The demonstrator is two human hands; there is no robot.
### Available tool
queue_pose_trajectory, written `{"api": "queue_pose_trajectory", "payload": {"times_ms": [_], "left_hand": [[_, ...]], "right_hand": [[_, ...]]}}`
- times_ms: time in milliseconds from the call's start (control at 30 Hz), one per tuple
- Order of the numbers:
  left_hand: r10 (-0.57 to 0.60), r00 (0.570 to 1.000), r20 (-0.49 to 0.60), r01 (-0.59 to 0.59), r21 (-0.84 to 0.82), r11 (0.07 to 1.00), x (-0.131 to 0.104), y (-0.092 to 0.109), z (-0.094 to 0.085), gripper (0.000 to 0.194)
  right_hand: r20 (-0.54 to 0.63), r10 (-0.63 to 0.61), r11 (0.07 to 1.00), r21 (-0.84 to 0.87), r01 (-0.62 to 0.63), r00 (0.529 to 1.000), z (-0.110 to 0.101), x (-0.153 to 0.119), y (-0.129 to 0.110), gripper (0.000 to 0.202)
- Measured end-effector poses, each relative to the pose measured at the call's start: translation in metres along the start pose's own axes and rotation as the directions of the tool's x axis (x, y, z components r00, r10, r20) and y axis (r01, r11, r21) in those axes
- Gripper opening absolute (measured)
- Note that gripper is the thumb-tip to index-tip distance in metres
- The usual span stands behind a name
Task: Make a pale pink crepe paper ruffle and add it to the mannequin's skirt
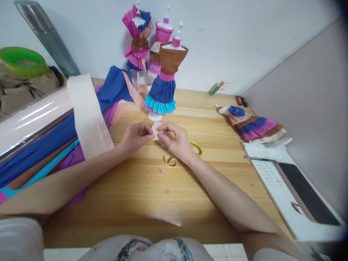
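Observation:
My left hand (pixel 136 137) and my right hand (pixel 175 139) meet over the wooden table (pixel 152 195), both pinching a small pale piece of crepe paper (pixel 157 130) between their fingertips. Just beyond the paper stands a small mannequin (pixel 164 78) dressed in a brown top, pink waist band and blue skirt with a teal hem. Two more dressed mannequins (pixel 141 40) stand behind it by the wall. A curled brown paper strip (pixel 170 161) lies near my right wrist. Part of a yellow scissors handle (pixel 198 147) shows behind my right hand.
Rolls and sheets of crepe paper (pixel 54 141) in blue, pink, cream and teal fill the table's left side. A finished layered paper dress (pixel 251 125) lies at right. A printed sheet and a dark tablet (pixel 307 192) sit at the right edge. A glue stick (pixel 216 88) leans at the wall.

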State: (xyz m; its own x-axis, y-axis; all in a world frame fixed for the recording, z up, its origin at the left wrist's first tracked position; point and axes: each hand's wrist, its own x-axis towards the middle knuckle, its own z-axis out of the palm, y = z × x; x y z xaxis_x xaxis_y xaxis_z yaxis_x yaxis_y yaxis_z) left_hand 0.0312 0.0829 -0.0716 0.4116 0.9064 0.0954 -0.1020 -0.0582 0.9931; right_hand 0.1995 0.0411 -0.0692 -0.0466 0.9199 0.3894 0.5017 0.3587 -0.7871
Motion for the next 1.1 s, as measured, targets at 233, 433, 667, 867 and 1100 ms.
{"api": "queue_pose_trajectory", "payload": {"times_ms": [233,433,667,867,1100], "left_hand": [[-0.069,0.997,-0.04,0.067,-0.051,0.996,-0.001,0.0,0.0,0.02],[-0.043,0.996,-0.076,0.039,-0.053,0.998,0.0,-0.001,-0.002,0.022],[-0.12,0.988,0.101,0.117,0.034,0.993,0.003,-0.011,-0.003,0.023],[-0.151,0.987,0.054,0.148,0.064,0.987,0.006,-0.008,-0.01,0.019],[-0.181,0.981,0.07,0.178,0.055,0.983,0.008,-0.003,-0.007,0.022]], "right_hand": [[0.011,-0.036,0.999,-0.016,0.037,0.999,-0.001,0.0,0.003,0.019],[0.005,-0.011,1.0,0.006,0.011,1.0,-0.002,0.001,0.007,0.022],[0.021,-0.028,1.0,0.001,0.028,0.999,-0.005,0.003,0.005,0.035],[-0.018,-0.053,0.999,-0.008,0.053,0.998,-0.012,0.003,0.005,0.023],[0.024,-0.058,0.998,0.016,0.058,0.998,-0.009,0.004,0.008,0.025]]}}
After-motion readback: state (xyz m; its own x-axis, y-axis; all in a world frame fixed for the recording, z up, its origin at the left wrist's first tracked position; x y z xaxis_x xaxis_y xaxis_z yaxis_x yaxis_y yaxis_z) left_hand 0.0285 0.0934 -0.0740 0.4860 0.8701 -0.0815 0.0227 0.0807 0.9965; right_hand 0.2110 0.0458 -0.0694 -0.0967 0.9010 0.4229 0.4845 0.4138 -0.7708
